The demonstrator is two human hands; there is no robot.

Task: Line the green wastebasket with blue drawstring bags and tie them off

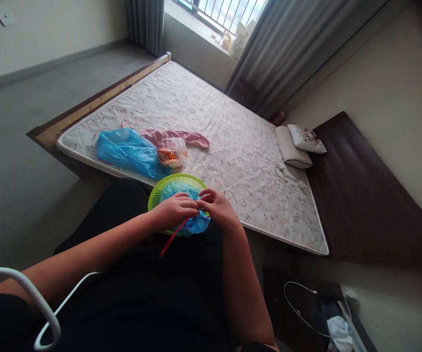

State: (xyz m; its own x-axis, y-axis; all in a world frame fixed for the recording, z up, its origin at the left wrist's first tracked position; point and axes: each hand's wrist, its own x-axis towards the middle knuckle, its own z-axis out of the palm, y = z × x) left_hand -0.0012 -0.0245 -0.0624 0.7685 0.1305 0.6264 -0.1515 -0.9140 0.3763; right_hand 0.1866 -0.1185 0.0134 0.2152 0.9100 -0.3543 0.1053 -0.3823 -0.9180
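White cable loops across the bottom left corner of my view, closest to the lens, and it runs off the frame so I cannot see where it ends. Behind it my dark lap fills the lower middle, with both forearms reaching forward over it.

My left hand and right hand meet above a green basket that sits at my knees, just off the near edge of the bed. Both hands are pinched narrow on a blue plastic bag lying in the basket; my fingers cover most of it, so I cannot make out its full shape or what is inside. It looks thin, crumpled and glossy, bulging out over the basket's near rim. A red string comes out from under my left hand and hangs toward me, its long axis slanting from the hands down to the lower left; its upper end is hidden in my grip.

On the mattress near the foot corner lies a second blue bag, flattened, touching a small clear bag with something orange in it that I cannot identify. A pink cloth stretches just behind them. Two pillows rest at the far head edge. Something white sits on the floor at the bottom right, partly cut off.
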